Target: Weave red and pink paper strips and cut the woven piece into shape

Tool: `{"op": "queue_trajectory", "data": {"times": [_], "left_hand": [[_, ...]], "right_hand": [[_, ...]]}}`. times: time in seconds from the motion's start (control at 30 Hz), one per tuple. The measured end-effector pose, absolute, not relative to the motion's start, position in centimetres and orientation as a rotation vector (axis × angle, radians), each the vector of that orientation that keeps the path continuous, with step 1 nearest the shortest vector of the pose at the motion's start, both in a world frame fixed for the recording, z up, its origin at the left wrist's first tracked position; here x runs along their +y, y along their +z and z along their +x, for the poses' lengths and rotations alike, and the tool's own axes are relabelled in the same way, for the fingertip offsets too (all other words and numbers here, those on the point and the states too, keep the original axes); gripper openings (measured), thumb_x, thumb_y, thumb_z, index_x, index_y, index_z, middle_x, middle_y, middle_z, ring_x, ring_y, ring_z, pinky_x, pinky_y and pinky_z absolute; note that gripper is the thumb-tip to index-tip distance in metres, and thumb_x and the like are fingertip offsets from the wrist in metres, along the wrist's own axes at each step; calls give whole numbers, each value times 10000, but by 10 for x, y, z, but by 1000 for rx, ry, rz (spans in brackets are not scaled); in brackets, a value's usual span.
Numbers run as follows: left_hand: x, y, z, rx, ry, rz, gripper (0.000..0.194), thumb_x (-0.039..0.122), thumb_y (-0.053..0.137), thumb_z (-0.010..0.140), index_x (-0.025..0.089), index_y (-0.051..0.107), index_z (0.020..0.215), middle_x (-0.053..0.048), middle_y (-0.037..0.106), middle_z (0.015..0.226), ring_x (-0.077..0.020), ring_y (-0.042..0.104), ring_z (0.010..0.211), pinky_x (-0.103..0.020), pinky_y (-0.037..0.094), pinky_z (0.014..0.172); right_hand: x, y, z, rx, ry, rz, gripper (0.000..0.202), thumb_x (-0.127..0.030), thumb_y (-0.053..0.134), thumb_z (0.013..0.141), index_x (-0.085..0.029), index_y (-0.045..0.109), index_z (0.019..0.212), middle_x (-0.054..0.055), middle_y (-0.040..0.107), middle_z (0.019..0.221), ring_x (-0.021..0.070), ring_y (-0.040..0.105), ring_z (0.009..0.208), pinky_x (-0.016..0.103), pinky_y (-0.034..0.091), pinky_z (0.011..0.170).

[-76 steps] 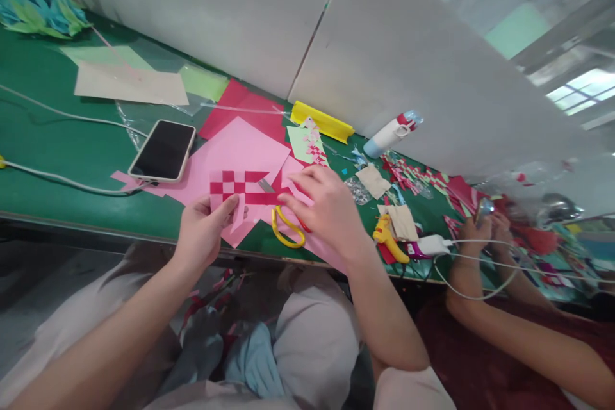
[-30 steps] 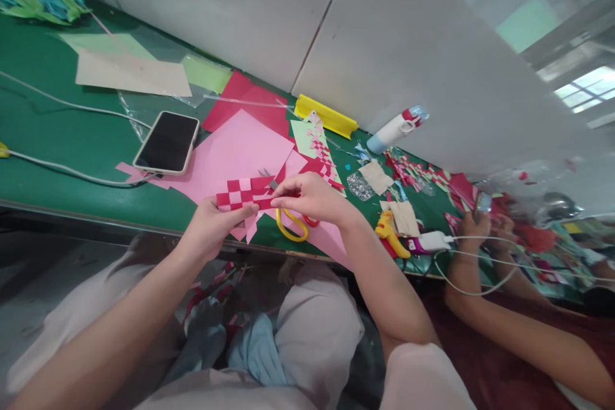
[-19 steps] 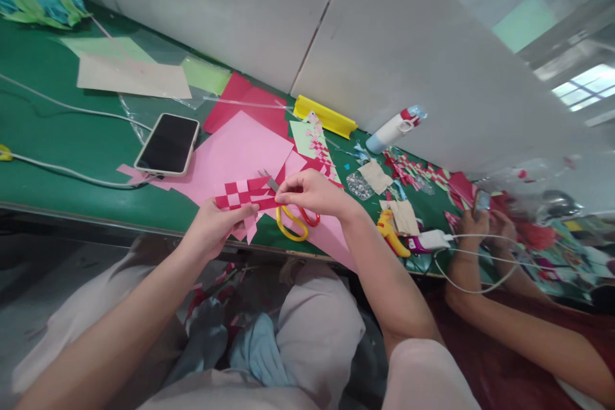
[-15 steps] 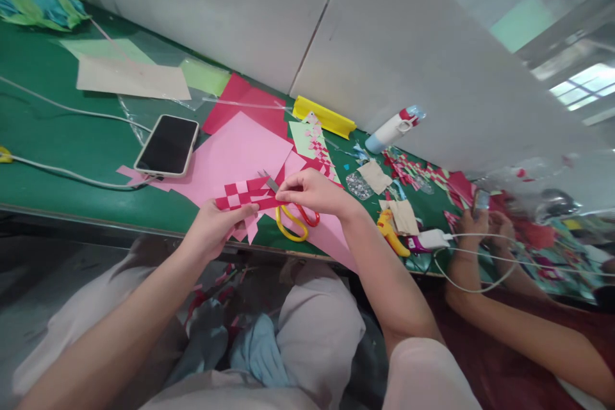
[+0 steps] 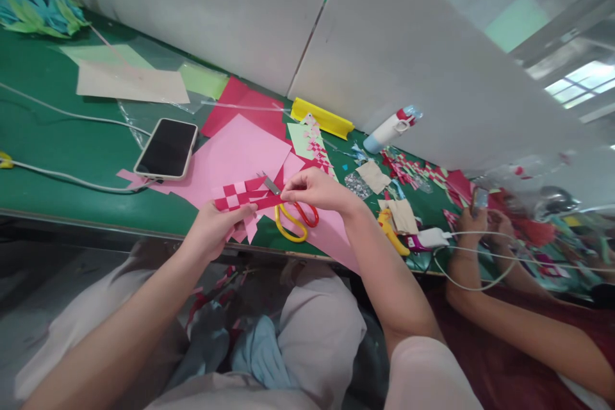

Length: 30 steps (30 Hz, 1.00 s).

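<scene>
My left hand (image 5: 216, 225) grips a woven paper piece (image 5: 232, 196), a checkered weave of red and pink strips, with its thumb on top. Pink strip ends poke out below the fingers. With fingertips pinched together, my right hand (image 5: 314, 191) holds the end of a red paper strip (image 5: 267, 201) that runs out from the weave. Scissors (image 5: 291, 235) with one yellow and one red handle loop lie just below the right hand, their blades showing past the strip. Underneath is a large pink paper sheet (image 5: 245, 147).
A phone (image 5: 168, 148) with a cable lies left. Red sheets (image 5: 243, 102), a yellow holder (image 5: 321, 118) and a bottle (image 5: 391, 129) line the wall. Right are a yellow glue gun (image 5: 391, 230), a white plug (image 5: 432, 238) with cables, and a co-worker's hands (image 5: 473, 227) holding a phone.
My right hand has shifted very slightly to the right, still pinching the red strip. The left hand and the weave look almost unmoved.
</scene>
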<state>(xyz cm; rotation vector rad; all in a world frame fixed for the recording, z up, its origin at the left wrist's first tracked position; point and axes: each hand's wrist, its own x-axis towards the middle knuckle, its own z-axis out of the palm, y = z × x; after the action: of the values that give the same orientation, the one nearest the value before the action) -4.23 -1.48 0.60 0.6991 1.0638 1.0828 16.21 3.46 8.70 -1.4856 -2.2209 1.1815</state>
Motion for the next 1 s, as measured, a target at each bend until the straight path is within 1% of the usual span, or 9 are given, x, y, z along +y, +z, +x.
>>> {"op": "queue_trajectory", "data": {"times": [0.2,0.4,0.53,0.67,0.7,0.8,0.87,0.93,1.0], "left_hand": [[-14,2,-41,1092,1127,716,203,266,833,561,136,686,613,-9,613,513,-90,496,415,-203,365,392],[-13,1,-41,1124,1179,679,232,279,842,541,122,717,655,-31,655,566,-118,559,483,-218,427,455],[-12,1,-41,1140,1237,647,270,288,859,518,114,719,669,-31,669,614,-111,576,550,-205,451,505],[-11,1,-41,1127,1310,648,272,286,858,529,111,718,683,-30,668,630,-115,590,589,-209,470,541],[-10,1,-41,1123,1325,649,272,286,856,532,111,719,690,-30,668,630,-118,593,593,-212,473,547],[-9,0,-42,1123,1345,644,279,287,853,534,113,723,709,-34,678,643,-126,601,597,-219,471,549],[-9,0,-42,1112,1350,621,279,277,854,532,117,727,722,-40,694,673,-130,614,616,-221,474,563],[-8,1,-41,1094,1360,580,262,257,855,528,124,726,712,-39,699,677,-132,621,621,-226,483,582],[-8,2,-40,1081,1368,541,235,239,855,524,129,717,679,-34,693,652,-136,621,605,-241,492,595]], "right_hand": [[35,85,164,-2227,1162,-1521,229,-338,640,733,-119,706,716,27,661,666,138,579,662,260,426,640],[40,79,170,-2011,1251,-1528,274,-389,705,693,-116,691,673,10,640,614,112,547,587,241,405,580],[42,74,181,-1906,1160,-1549,316,-431,664,742,-119,682,694,-1,605,591,104,516,552,240,381,550],[24,64,190,-1762,643,-1768,289,-382,519,864,-148,688,853,38,674,740,147,600,681,270,427,648],[16,61,191,-1779,529,-1839,283,-369,496,881,-158,683,853,44,682,762,158,609,700,282,429,666],[-11,51,186,-1946,429,-1959,213,-343,537,871,-179,668,906,65,707,885,187,636,790,296,439,718],[-25,43,180,-2061,364,-1994,287,-397,595,845,-161,646,1000,103,698,969,229,638,879,319,447,765],[-32,36,175,-2161,335,-1966,326,-360,612,846,-155,610,1100,119,683,1051,251,623,985,332,444,831],[-33,30,170,-2227,336,-1979,337,-301,631,838,-152,587,1137,126,667,1088,260,612,1030,338,441,859]]}}
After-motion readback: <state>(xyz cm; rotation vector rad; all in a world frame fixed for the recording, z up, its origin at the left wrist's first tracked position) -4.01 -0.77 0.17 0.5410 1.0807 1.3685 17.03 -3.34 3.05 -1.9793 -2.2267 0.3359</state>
